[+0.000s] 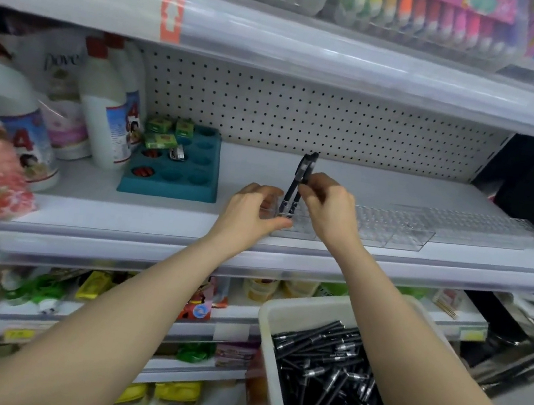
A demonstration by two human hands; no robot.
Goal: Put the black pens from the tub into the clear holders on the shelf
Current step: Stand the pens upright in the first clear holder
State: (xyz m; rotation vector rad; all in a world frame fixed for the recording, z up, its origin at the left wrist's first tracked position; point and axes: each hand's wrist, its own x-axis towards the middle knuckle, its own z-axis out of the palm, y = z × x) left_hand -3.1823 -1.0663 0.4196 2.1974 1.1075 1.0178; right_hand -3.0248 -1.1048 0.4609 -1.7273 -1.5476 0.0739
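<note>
Two black pens (300,180) stand nearly upright with their lower ends in the left end of a clear holder (389,229) on the white shelf (138,218). My right hand (329,208) pinches the pens at mid-length. Around the holder's left end, my left hand (250,212) curls its fingers and thumb. A second clear holder (473,224) lies farther right on the shelf. Below at the right, a white tub (274,352) holds several loose black pens (335,386).
A teal tray (173,167) with small green boxes sits left of the holders. White bottles (106,109) and pink packs crowd the shelf's left end. A pegboard wall backs the shelf. Marker packs hang above; snacks fill the lower shelves.
</note>
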